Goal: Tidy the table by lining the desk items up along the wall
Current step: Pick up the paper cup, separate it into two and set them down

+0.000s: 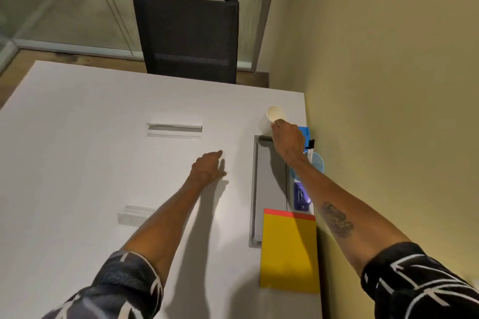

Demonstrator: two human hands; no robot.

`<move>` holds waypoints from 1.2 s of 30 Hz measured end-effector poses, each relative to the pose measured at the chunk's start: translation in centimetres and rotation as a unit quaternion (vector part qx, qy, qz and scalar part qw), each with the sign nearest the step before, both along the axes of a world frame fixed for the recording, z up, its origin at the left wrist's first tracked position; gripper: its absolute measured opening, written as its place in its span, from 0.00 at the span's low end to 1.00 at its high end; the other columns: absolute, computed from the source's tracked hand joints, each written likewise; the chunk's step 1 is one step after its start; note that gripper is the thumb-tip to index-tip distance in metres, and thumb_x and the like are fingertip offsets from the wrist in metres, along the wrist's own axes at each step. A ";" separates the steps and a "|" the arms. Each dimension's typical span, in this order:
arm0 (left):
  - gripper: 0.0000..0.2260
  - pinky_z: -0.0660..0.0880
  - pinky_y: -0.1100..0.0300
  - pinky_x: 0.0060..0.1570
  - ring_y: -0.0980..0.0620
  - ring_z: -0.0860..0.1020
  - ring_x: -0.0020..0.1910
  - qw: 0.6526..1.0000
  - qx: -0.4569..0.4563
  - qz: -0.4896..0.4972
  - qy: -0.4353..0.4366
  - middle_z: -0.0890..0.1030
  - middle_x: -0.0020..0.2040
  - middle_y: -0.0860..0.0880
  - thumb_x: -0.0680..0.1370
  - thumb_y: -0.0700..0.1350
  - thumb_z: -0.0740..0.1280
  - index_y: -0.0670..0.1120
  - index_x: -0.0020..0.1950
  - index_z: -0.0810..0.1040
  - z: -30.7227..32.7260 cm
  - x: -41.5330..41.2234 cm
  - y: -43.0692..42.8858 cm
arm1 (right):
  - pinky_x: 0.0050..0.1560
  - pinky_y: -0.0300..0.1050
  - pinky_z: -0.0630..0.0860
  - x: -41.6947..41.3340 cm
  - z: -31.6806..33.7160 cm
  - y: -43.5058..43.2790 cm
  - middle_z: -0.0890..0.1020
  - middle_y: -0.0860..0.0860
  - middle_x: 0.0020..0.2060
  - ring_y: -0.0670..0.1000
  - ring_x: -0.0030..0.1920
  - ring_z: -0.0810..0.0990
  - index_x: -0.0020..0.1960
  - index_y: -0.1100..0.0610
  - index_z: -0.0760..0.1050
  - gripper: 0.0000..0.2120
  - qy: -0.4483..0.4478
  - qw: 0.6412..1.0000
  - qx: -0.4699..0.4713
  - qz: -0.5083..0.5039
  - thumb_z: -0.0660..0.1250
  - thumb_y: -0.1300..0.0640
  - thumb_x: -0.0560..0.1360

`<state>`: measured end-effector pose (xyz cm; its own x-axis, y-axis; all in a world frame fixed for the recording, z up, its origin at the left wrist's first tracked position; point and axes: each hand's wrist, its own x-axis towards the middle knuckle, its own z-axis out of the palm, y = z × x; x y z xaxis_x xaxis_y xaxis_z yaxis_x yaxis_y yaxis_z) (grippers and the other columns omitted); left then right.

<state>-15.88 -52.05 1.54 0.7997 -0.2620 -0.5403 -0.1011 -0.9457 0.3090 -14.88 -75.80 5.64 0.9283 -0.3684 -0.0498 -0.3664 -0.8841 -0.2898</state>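
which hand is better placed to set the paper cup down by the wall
Right. The right hand pinches the paper cup at its rim, next to the wall; the left hand rests on the table, farther away.

Open bench (pixel 77 150) surface spans centre and left, broken by a far clear stand (pixel 174 130) and a near clear stand (pixel 133 215). The wall (pixel 388 85) side is obstructed by paper cup (pixel 268 123), blue box (pixel 305 134), blue holder (pixel 318 163), purple case (pixel 300 197), yellow pad (pixel 289 254); the strip beyond the cup is free.
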 end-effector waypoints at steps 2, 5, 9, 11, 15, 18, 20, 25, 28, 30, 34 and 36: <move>0.31 0.72 0.48 0.66 0.43 0.70 0.72 1.000 -0.007 0.000 -0.014 0.72 0.73 0.46 0.77 0.53 0.70 0.49 0.77 0.63 1.8 -0.6 0.2 | 0.45 0.49 0.77 -1.6 0.5 1.1 0.84 0.60 0.50 0.62 0.49 0.82 0.58 0.60 0.78 0.18 0.004 1.000 0.021 0.003 0.52 0.52 0.84; 0.30 0.72 0.47 0.65 0.42 0.71 0.71 0.999 -0.010 -0.002 -0.039 0.72 0.72 0.46 0.77 0.53 0.69 0.49 0.77 0.63 4.2 -1.5 0.8 | 0.47 0.49 0.76 -3.6 1.2 2.3 0.83 0.60 0.52 0.62 0.52 0.81 0.59 0.60 0.78 0.18 0.014 0.999 0.042 0.000 0.52 0.53 0.83; 0.33 0.71 0.47 0.68 0.42 0.70 0.72 0.998 -0.013 0.021 -0.053 0.71 0.74 0.45 0.77 0.54 0.70 0.49 0.78 0.62 6.3 -3.5 1.7 | 0.45 0.45 0.69 -6.0 1.9 3.8 0.83 0.59 0.54 0.61 0.54 0.80 0.58 0.59 0.79 0.17 0.001 0.997 0.080 0.004 0.54 0.53 0.82; 0.34 0.71 0.47 0.68 0.42 0.70 0.72 0.998 -0.015 0.037 -0.058 0.71 0.74 0.45 0.76 0.55 0.71 0.49 0.78 0.61 6.8 -4.8 2.3 | 0.45 0.44 0.69 -6.9 2.3 4.8 0.83 0.58 0.55 0.60 0.55 0.80 0.60 0.58 0.79 0.17 -0.006 0.995 0.102 0.011 0.55 0.52 0.83; 0.38 0.71 0.46 0.67 0.41 0.69 0.73 0.995 -0.023 0.068 -0.065 0.69 0.75 0.46 0.75 0.55 0.71 0.51 0.80 0.56 7.3 -7.5 3.4 | 0.54 0.53 0.78 -8.2 3.3 7.3 0.83 0.59 0.56 0.62 0.56 0.81 0.61 0.59 0.79 0.17 -0.007 0.989 0.138 0.049 0.56 0.52 0.82; 0.41 0.71 0.46 0.67 0.41 0.68 0.74 0.992 -0.041 0.098 -0.070 0.67 0.77 0.46 0.75 0.56 0.72 0.51 0.81 0.53 7.7 -9.3 4.5 | 0.54 0.53 0.79 -8.9 4.3 9.5 0.83 0.59 0.55 0.61 0.55 0.81 0.60 0.60 0.79 0.17 0.004 0.988 0.140 0.070 0.56 0.52 0.82; 0.42 0.69 0.46 0.68 0.42 0.67 0.75 0.989 -0.051 0.116 -0.073 0.65 0.78 0.46 0.75 0.56 0.72 0.50 0.81 0.51 8.0 -10.4 5.2 | 0.49 0.49 0.76 -9.3 5.0 10.8 0.83 0.59 0.54 0.61 0.53 0.82 0.58 0.59 0.79 0.17 0.018 0.987 0.137 0.079 0.56 0.52 0.82; 0.46 0.68 0.46 0.70 0.43 0.64 0.77 0.983 -0.082 0.142 -0.086 0.61 0.79 0.46 0.74 0.58 0.72 0.48 0.82 0.47 8.9 -12.2 7.4 | 0.51 0.51 0.80 -10.4 6.6 13.3 0.84 0.58 0.53 0.62 0.52 0.82 0.57 0.56 0.83 0.17 0.045 0.967 0.207 0.138 0.59 0.51 0.79; 0.48 0.69 0.45 0.69 0.44 0.64 0.77 0.979 -0.097 0.148 -0.100 0.62 0.79 0.46 0.72 0.58 0.74 0.47 0.82 0.47 9.5 -13.2 8.5 | 0.46 0.52 0.84 -11.1 7.2 15.0 0.84 0.56 0.52 0.59 0.49 0.83 0.57 0.59 0.84 0.16 0.082 0.934 0.298 0.178 0.63 0.53 0.77; 0.49 0.71 0.46 0.65 0.43 0.67 0.74 0.977 -0.103 0.151 -0.109 0.65 0.77 0.45 0.70 0.59 0.75 0.47 0.81 0.50 9.9 -13.9 9.3 | 0.41 0.46 0.82 -11.8 7.5 16.4 0.84 0.55 0.50 0.55 0.46 0.81 0.55 0.60 0.84 0.15 0.101 0.915 0.341 0.191 0.65 0.53 0.77; 0.47 0.73 0.50 0.57 0.43 0.74 0.68 0.972 -0.120 0.157 -0.129 0.71 0.72 0.46 0.67 0.60 0.77 0.48 0.77 0.56 10.4 -15.6 11.8 | 0.39 0.43 0.77 -13.5 8.1 19.7 0.83 0.50 0.45 0.48 0.45 0.78 0.51 0.59 0.84 0.12 0.107 0.882 0.425 0.171 0.67 0.53 0.76; 0.50 0.72 0.48 0.62 0.43 0.72 0.70 0.967 -0.137 0.175 -0.127 0.68 0.75 0.48 0.66 0.61 0.77 0.49 0.80 0.53 10.8 -16.6 13.5 | 0.39 0.41 0.76 -14.5 8.5 21.4 0.82 0.46 0.41 0.46 0.42 0.77 0.51 0.60 0.84 0.12 0.112 0.868 0.454 0.164 0.67 0.53 0.76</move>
<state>-32.52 -38.53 12.34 0.9631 -0.0573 -0.2631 0.1038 -0.8225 0.5592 -29.34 -54.38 14.12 0.9053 0.2007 -0.3744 -0.2749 -0.3951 -0.8765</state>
